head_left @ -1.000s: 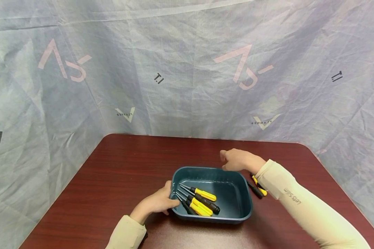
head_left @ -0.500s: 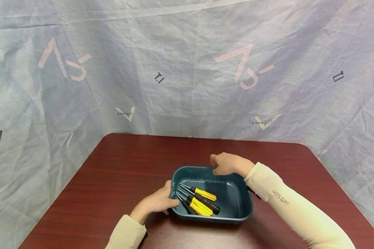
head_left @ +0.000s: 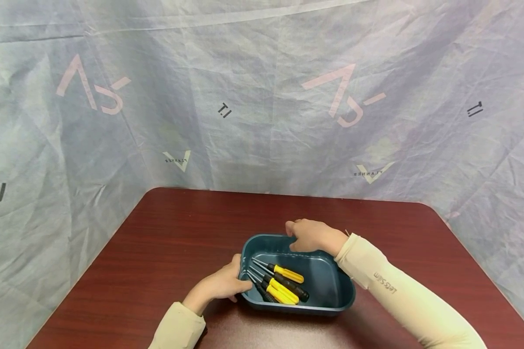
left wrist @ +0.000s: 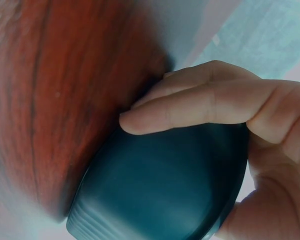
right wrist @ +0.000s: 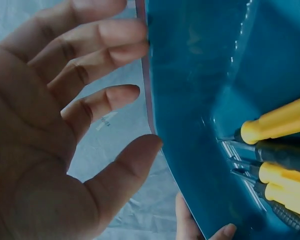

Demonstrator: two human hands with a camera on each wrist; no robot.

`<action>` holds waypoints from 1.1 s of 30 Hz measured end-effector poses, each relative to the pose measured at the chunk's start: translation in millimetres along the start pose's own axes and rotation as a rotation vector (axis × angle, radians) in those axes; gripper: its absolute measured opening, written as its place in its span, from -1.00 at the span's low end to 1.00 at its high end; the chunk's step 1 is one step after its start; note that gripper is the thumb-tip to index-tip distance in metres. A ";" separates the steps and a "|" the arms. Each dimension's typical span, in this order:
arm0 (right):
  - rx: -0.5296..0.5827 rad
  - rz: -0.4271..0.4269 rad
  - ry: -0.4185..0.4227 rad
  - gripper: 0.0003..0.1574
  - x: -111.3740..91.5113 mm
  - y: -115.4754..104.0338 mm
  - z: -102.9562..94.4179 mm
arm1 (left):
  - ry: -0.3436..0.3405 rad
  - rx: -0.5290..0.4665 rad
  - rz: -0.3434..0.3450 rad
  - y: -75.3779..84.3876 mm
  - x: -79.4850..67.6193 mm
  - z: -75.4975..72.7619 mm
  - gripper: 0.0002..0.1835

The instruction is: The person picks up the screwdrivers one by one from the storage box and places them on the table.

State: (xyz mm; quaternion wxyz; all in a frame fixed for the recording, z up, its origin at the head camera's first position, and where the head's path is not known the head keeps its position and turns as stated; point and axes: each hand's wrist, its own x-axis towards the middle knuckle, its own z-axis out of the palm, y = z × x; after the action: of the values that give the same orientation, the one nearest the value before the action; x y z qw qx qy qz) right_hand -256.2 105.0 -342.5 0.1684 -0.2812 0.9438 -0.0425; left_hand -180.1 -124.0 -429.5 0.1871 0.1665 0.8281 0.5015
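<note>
A dark blue-green plastic bin [head_left: 325, 283] stands on the table. My left hand [head_left: 220, 282] grips its left end, thumb over the rim, and in the left wrist view the fingers lie along the outer wall [left wrist: 160, 170]. Several screwdrivers lie in the left half of the bin, some with yellow handles [head_left: 289, 274], others with black handles [head_left: 291, 287]. My right hand [head_left: 312, 236] is over the far rim and holds nothing. In the right wrist view this hand [right wrist: 45, 135] shows its palm, fingers apart and slightly bent, beside the bin's wall [right wrist: 185, 90].
The dark red wooden table [head_left: 179, 232] extends around the bin on all sides. Behind it hangs a grey printed sheet [head_left: 262, 97]. My right sleeve [head_left: 384, 283] crosses the table right of the bin and covers that part.
My right hand has moved left and slightly nearer along the bin's far rim. Its sleeve now hides the black and yellow-handled tools seen earlier right of the bin. The left hand stays put.
</note>
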 end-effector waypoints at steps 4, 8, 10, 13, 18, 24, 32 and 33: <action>-0.004 0.001 -0.012 -0.60 0.2 -4.4 4.2 | -0.003 0.000 -0.001 -0.6 0.0 0.0 -0.25; -0.001 -0.004 -0.033 -0.61 1.8 -8.8 8.9 | -0.001 0.001 0.001 -0.9 -0.1 -0.2 -0.26; 0.005 -0.004 -0.052 -0.60 3.0 -10.9 11.5 | 0.001 0.003 0.003 -0.9 -0.2 -0.2 -0.26; 0.018 -0.003 -0.088 -0.60 4.7 -13.3 15.6 | 0.001 0.003 0.004 -0.8 -0.2 -0.2 -0.26; 0.033 0.009 -0.132 -0.62 8.2 -15.5 23.2 | -0.005 0.002 0.003 0.0 0.1 -0.4 -0.26; -0.002 0.002 -0.165 -0.68 12.8 -16.0 30.9 | -0.009 -0.002 0.004 0.7 0.3 -1.1 -0.27; 0.016 -0.003 -0.193 -0.67 17.6 -18.7 41.0 | -0.011 -0.008 -0.015 0.6 -0.2 -0.9 -0.28; 0.016 -0.003 -0.196 -0.67 17.9 -19.1 42.0 | -0.012 -0.010 -0.013 0.8 -0.2 -0.9 -0.27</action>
State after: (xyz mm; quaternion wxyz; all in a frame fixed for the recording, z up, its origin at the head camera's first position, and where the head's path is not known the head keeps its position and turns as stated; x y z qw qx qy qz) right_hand -246.0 79.8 -383.9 0.2623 -0.2841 0.9219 -0.0225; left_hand -180.3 -124.5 -428.4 0.1964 0.1631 0.8256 0.5032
